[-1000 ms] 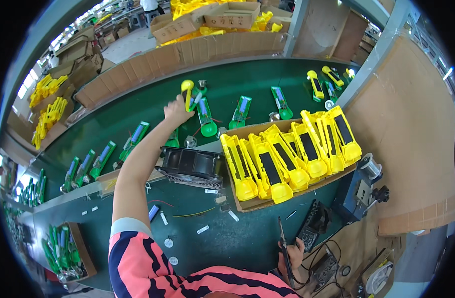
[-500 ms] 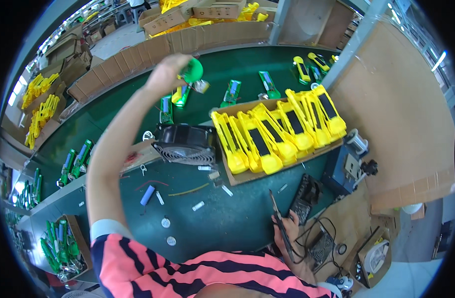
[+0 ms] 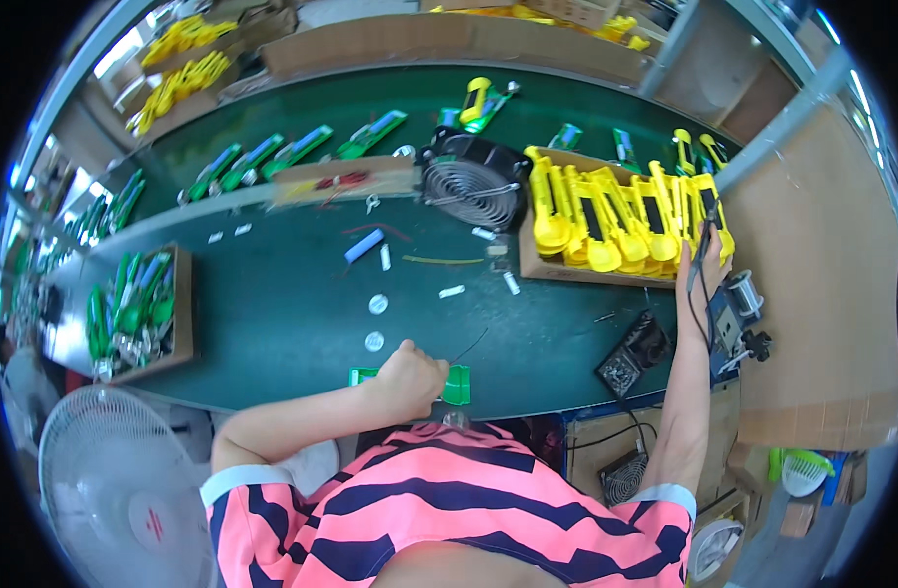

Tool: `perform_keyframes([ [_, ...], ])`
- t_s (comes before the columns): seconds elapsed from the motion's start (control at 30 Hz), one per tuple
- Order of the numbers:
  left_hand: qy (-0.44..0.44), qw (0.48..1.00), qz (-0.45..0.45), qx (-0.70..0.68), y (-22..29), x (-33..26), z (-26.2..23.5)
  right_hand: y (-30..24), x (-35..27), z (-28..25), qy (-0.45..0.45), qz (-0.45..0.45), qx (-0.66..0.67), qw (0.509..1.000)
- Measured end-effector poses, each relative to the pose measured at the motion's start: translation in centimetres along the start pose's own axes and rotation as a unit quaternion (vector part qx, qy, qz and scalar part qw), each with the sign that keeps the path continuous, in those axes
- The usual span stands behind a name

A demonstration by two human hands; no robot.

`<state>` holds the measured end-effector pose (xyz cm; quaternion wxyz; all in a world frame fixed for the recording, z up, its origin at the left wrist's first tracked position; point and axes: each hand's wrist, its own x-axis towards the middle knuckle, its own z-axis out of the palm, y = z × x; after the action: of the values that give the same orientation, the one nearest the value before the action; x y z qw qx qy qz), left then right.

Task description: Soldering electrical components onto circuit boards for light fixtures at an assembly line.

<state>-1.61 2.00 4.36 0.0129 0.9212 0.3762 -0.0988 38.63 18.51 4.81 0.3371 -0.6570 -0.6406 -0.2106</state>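
Observation:
My left hand [image 3: 410, 377] is closed on a flat green plastic part [image 3: 456, 384] that lies on the green table [image 3: 272, 323] at its front edge, close to my body. My right hand [image 3: 711, 257] is raised at the right and grips a thin black corded tool [image 3: 702, 250]. Its cable hangs down toward a small blue unit [image 3: 733, 312]. That hand sits at the right end of a cardboard box of yellow plastic housings [image 3: 615, 211].
A black fan [image 3: 473, 181] stands left of the yellow box. Two white discs [image 3: 375, 321] and a blue cylinder [image 3: 364, 245] lie mid-table. A cardboard box of green parts [image 3: 140, 314] sits at left. More green parts ride the belt [image 3: 272, 152] behind. A white floor fan [image 3: 125, 490] stands lower left.
My left hand came back from the far belt with the green part and set it down at the table's front edge. My right hand rose from the lower right to the yellow box.

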Motion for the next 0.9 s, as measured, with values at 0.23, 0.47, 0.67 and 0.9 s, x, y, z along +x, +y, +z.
perform_keyframes([
  [0.23, 0.117, 0.887, -0.094, -0.437, 0.2, -2.2, 3.1, 1.6, 0.5, 4.6, 0.043, 0.052, 0.184, 0.981],
  [0.47, 0.279, 0.593, -0.234, -0.718, 2.6, 0.6, 4.7, -5.2, -3.9, -3.2, 0.111, 0.129, 0.261, 0.950],
  [0.67, 0.415, 0.506, -0.217, -0.724, 3.3, -1.0, 3.2, -15.7, -12.7, -7.0, -0.140, 0.024, 0.452, 0.881],
  [0.9, 0.427, 0.845, -0.265, -0.184, 0.0, -2.4, 3.0, -15.9, -18.7, -4.4, -0.272, -0.202, 0.469, 0.816],
])
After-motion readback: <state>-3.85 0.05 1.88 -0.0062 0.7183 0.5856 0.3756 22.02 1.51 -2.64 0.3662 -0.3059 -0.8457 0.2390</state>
